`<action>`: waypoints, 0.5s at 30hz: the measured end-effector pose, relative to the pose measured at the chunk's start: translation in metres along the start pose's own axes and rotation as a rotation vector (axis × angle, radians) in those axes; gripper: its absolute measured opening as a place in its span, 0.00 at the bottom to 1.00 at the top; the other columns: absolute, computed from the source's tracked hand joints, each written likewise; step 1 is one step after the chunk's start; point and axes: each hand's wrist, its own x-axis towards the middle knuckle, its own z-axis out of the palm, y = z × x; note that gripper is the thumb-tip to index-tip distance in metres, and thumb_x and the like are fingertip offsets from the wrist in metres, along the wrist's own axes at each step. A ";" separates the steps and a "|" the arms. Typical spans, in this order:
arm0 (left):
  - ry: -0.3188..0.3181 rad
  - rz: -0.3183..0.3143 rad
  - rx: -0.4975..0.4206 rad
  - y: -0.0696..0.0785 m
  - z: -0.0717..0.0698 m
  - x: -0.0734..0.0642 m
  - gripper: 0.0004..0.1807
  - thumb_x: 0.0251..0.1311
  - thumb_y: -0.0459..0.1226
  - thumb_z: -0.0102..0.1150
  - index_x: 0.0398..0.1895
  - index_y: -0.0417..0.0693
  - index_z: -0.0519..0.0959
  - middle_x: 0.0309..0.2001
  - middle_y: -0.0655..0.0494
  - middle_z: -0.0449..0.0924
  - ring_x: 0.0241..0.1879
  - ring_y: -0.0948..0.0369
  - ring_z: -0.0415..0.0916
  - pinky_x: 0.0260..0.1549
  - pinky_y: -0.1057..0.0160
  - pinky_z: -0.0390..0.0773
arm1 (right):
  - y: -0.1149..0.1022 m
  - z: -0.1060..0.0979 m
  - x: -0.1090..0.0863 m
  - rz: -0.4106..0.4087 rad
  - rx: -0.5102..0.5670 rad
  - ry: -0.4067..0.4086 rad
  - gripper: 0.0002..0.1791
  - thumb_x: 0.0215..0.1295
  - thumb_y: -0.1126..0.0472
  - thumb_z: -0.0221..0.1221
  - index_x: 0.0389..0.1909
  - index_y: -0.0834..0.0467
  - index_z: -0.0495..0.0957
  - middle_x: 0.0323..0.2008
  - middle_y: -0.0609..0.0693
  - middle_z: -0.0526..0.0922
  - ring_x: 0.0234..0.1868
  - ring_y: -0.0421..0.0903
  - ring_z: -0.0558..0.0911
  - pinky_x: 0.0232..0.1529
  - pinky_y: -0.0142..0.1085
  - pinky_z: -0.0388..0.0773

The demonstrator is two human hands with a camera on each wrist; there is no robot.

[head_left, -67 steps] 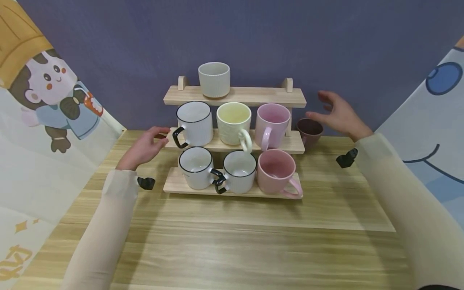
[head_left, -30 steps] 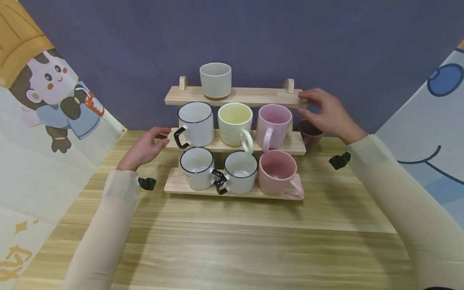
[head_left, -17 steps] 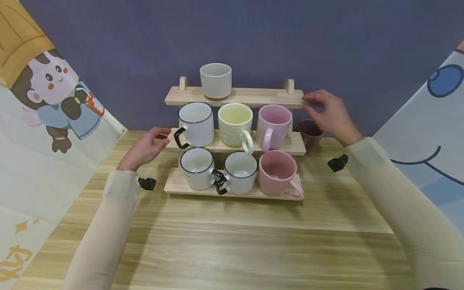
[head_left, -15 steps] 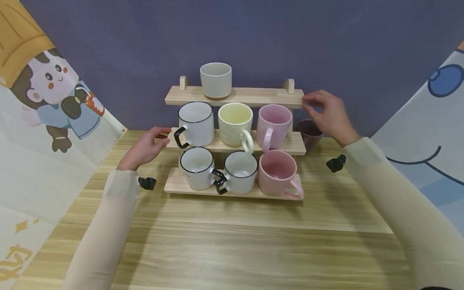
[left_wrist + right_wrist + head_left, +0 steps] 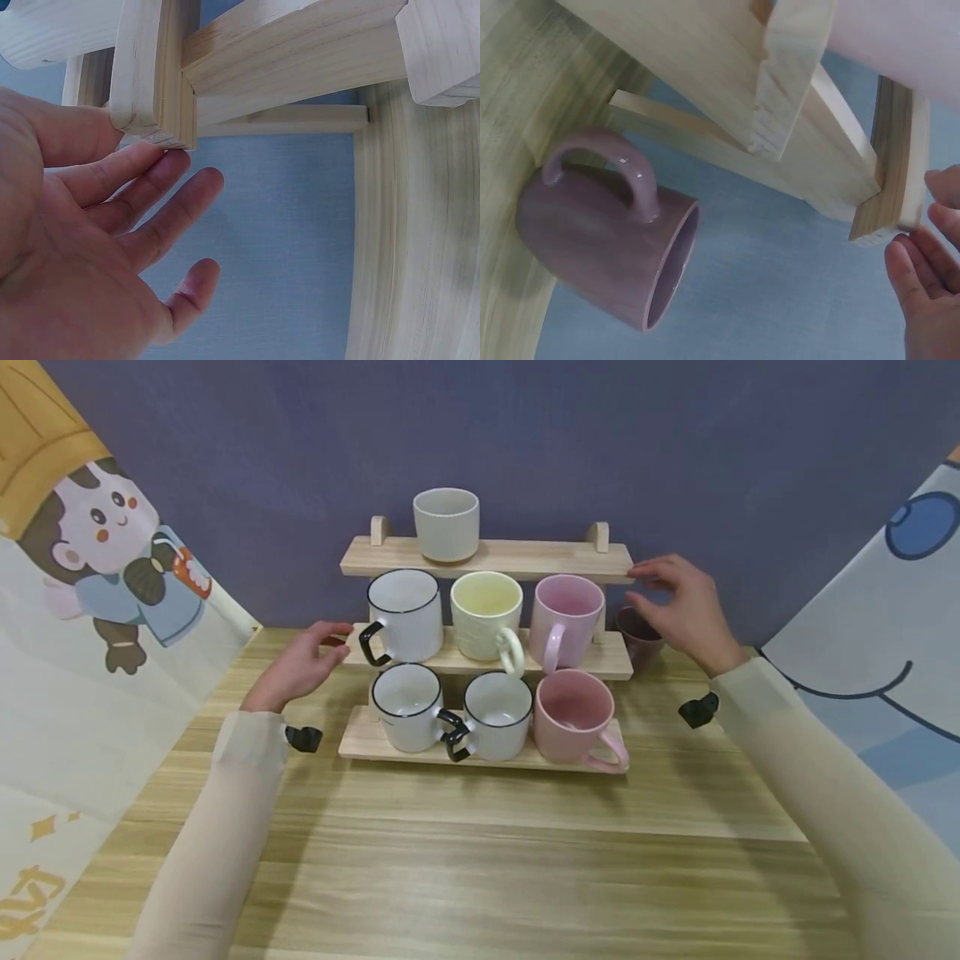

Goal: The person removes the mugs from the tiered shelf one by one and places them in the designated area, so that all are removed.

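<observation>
A three-tier wooden rack (image 5: 540,556) stands against the wall with mugs on its shelves. My left hand (image 5: 295,667) pinches the left end of the middle shelf, thumb at its corner and fingertips under its edge (image 5: 161,127). My right hand (image 5: 693,610) is at the right end of the top shelf. Its fingertips touch or nearly touch that end (image 5: 889,225), and nothing is held in it. On the middle tier are a white mug (image 5: 405,618), a pale yellow mug (image 5: 476,631) and a lilac mug (image 5: 566,618). A grey-white cup (image 5: 446,531) sits on top.
Two black-rimmed white mugs (image 5: 405,722) and a pink mug (image 5: 570,727) fill the lowest shelf. Behind the rack's right side, a dark mauve mug (image 5: 600,225) is on the wooden table (image 5: 480,877). Printed cloths hang at both sides.
My right hand has come left to the top shelf's end, then dropped slightly in the last half second. My left hand and the mugs have not visibly moved.
</observation>
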 end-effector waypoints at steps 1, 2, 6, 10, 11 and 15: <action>-0.001 0.001 0.001 0.000 0.000 0.000 0.23 0.70 0.34 0.45 0.64 0.33 0.63 0.59 0.36 0.64 0.56 0.42 0.66 0.52 0.43 0.67 | 0.001 0.000 -0.001 -0.006 0.005 0.001 0.16 0.60 0.64 0.63 0.49 0.63 0.80 0.48 0.52 0.77 0.50 0.50 0.76 0.51 0.43 0.73; -0.001 0.002 0.001 0.001 0.000 0.000 0.23 0.70 0.34 0.45 0.64 0.33 0.63 0.59 0.36 0.64 0.56 0.42 0.66 0.52 0.42 0.67 | 0.002 0.000 -0.001 -0.009 0.007 0.004 0.16 0.61 0.64 0.63 0.50 0.63 0.80 0.48 0.52 0.77 0.50 0.50 0.76 0.52 0.42 0.73; 0.000 0.004 0.000 0.000 0.000 0.000 0.22 0.70 0.33 0.45 0.64 0.32 0.63 0.59 0.36 0.64 0.56 0.42 0.66 0.53 0.43 0.66 | 0.003 0.003 0.001 -0.005 0.004 0.028 0.15 0.63 0.64 0.61 0.49 0.64 0.80 0.47 0.53 0.78 0.50 0.52 0.76 0.50 0.40 0.74; 0.002 0.008 0.002 -0.001 0.000 0.000 0.22 0.69 0.33 0.46 0.64 0.32 0.63 0.58 0.35 0.64 0.56 0.41 0.66 0.53 0.43 0.66 | 0.004 0.007 0.004 0.000 0.006 0.065 0.13 0.64 0.64 0.60 0.46 0.65 0.81 0.44 0.54 0.78 0.48 0.51 0.77 0.49 0.40 0.75; 0.002 0.009 0.002 -0.001 0.001 0.000 0.22 0.69 0.33 0.46 0.64 0.32 0.63 0.58 0.35 0.64 0.56 0.41 0.66 0.53 0.43 0.66 | 0.004 0.008 0.005 -0.002 0.010 0.075 0.12 0.64 0.64 0.60 0.45 0.65 0.81 0.43 0.54 0.78 0.47 0.50 0.77 0.48 0.41 0.75; 0.007 0.008 0.003 0.000 0.001 0.001 0.22 0.69 0.33 0.46 0.64 0.32 0.64 0.58 0.35 0.64 0.56 0.41 0.66 0.53 0.43 0.66 | 0.005 0.011 0.007 -0.004 0.020 0.108 0.11 0.62 0.65 0.61 0.43 0.66 0.81 0.41 0.54 0.78 0.45 0.48 0.77 0.47 0.42 0.76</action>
